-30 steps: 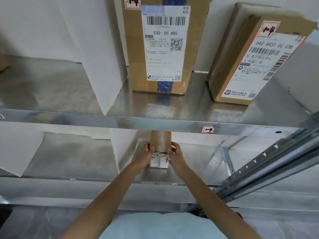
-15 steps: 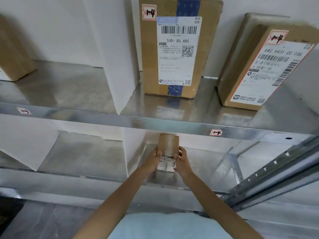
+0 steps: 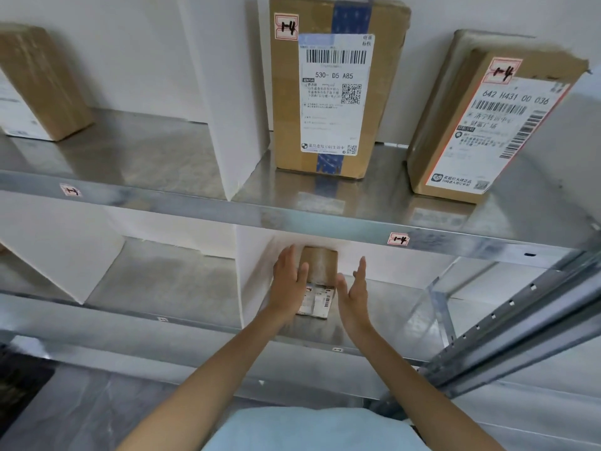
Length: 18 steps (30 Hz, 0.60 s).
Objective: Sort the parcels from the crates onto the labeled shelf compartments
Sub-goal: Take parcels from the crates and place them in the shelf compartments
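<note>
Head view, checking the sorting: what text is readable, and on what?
"530- D5 A85": middle box label.
"642 H431 00 036": right box label.
"1-4": stickers on both boxes, shelf edge tag.
Small parcel label, fine print: too small.

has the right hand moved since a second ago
Yes. The right hand has opened and come off the small parcel, drawing away to the right of it; the parcel stands on the lower shelf.

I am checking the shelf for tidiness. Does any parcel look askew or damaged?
The brown cardboard box with the red-edged label, right on the upper metal shelf, leans sideways and its top edge looks crumpled. The blue-taped brown box beside it stands straight.
</note>
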{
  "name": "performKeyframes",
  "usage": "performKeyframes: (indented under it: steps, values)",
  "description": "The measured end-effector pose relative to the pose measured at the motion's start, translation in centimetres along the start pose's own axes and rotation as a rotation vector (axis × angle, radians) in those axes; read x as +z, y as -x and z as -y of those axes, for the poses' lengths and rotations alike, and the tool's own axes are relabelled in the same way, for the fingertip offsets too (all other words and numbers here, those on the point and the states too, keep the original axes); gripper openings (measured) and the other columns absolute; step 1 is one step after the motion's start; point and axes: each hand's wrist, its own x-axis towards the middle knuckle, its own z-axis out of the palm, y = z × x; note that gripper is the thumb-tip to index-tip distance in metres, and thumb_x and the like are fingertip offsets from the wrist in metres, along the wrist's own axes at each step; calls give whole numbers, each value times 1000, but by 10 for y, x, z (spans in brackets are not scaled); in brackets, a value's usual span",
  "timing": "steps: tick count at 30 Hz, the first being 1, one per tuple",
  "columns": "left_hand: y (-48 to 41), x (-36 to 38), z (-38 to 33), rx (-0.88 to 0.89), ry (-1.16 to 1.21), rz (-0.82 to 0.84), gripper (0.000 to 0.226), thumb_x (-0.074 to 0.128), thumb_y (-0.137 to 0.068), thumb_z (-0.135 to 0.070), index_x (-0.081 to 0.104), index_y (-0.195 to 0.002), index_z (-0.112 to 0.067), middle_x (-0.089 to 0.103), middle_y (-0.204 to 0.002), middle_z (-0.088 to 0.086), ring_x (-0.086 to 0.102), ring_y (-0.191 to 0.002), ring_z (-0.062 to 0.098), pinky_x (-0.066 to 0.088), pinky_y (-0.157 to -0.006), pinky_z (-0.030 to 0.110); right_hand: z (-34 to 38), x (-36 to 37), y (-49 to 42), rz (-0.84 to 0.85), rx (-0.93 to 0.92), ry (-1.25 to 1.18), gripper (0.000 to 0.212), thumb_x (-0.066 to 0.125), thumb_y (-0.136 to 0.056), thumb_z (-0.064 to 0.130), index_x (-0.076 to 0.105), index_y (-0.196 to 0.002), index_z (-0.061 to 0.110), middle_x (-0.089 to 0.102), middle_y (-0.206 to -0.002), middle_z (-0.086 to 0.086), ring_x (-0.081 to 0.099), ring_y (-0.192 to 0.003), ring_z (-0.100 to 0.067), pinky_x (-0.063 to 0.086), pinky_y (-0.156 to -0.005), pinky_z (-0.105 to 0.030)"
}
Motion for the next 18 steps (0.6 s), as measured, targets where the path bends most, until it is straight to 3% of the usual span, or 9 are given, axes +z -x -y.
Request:
performKeyframes:
  steps: [5, 8, 11, 14, 18]
  values:
    - [19, -11, -12, 43, 62, -54, 44, 36, -101, -29, 34, -142, -15, 38, -145, 2, 33, -134, 16, 21, -109, 21, 16, -14, 15, 42, -226, 45, 44, 36, -99, 35, 39, -139, 18, 46, -138, -2, 39, -130, -19, 30, -111, -34]
    - [37, -17, -15, 41, 97, -84, 39, 38, -99, -31, 43, -135, -15, 49, -137, 1, 43, -127, 15, 33, -109, 32, 27, -14, 22, 88, -330, 88, 46, 33, -99, 39, 49, -132, 11, 52, -133, -2, 43, -124, -17, 28, -103, -17]
    - [57, -31, -27, 65, 195, -167, 33, 36, -96, -29, 58, -117, -16, 63, -116, -5, 57, -110, 7, 43, -98, 28, 42, -11, 31, 134, -438, 42, 43, 35, -97, 37, 56, -123, 10, 56, -122, 3, 50, -113, -15, 31, -95, -6]
    - [81, -47, -40, 115, 272, -257, 28, 36, -99, -20, 62, -107, -14, 66, -105, -7, 60, -104, 6, 45, -93, 22, 55, -5, 45, 200, -459, -46, 32, 38, -98, 27, 58, -117, 12, 60, -116, 0, 55, -107, -10, 38, -92, -9]
    - [110, -75, -39, 142, 260, -372, 27, 36, -101, -20, 62, -102, -17, 66, -100, -9, 61, -101, 7, 44, -88, 17, 68, 6, 69, 244, -484, -91, 39, 36, -96, 36, 59, -117, 13, 59, -117, 5, 55, -110, -7, 40, -95, -18]
